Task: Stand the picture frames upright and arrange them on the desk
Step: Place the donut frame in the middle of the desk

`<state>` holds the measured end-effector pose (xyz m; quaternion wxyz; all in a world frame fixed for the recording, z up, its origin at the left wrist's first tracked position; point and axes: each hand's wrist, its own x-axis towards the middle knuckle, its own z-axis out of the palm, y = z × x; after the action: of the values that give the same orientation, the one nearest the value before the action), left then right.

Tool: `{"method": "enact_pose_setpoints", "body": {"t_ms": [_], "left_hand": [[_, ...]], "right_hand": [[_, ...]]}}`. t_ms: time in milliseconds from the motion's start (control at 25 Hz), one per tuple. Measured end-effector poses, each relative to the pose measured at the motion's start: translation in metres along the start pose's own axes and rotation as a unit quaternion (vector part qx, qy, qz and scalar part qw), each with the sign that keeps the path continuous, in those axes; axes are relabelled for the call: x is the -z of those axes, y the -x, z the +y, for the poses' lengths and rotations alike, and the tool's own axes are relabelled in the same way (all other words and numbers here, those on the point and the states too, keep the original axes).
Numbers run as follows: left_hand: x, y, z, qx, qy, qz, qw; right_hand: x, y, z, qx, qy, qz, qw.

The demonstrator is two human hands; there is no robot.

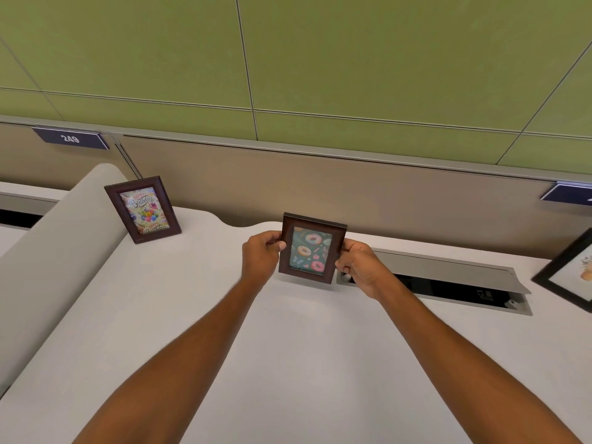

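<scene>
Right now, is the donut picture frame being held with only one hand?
No, the left hand and right hand each grip one side of the donut frame.

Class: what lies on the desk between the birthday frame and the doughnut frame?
Only bare desk between birthday frame and doughnut frame, besides the left hand; head view.

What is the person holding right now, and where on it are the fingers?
The donut picture frame, pinched by its two side edges: left hand on one side, right hand on the other.
</scene>
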<state>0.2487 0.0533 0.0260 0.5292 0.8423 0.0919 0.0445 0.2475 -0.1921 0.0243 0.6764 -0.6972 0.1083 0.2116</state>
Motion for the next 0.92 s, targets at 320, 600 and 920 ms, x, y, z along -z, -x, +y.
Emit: {"method": "enact_pose_setpoints", "body": {"t_ms": [320, 600, 920], "left_hand": [[-0.008, -0.051, -0.017, 0.018, 0.025, -0.011, 0.999], [-0.014, -0.072, -0.02, 0.023, 0.036, -0.009, 0.999], [-0.02, -0.075, -0.022, 0.045, 0.026, -0.002, 0.999]], "right_hand": [[-0.002, -0.061, -0.02, -0.013, -0.001, 0.0, 1.0], [0.007, -0.094, -0.028, -0.016, 0.016, -0.005, 1.0], [0.008, -0.106, -0.028, -0.033, 0.019, -0.015, 0.999]]}}
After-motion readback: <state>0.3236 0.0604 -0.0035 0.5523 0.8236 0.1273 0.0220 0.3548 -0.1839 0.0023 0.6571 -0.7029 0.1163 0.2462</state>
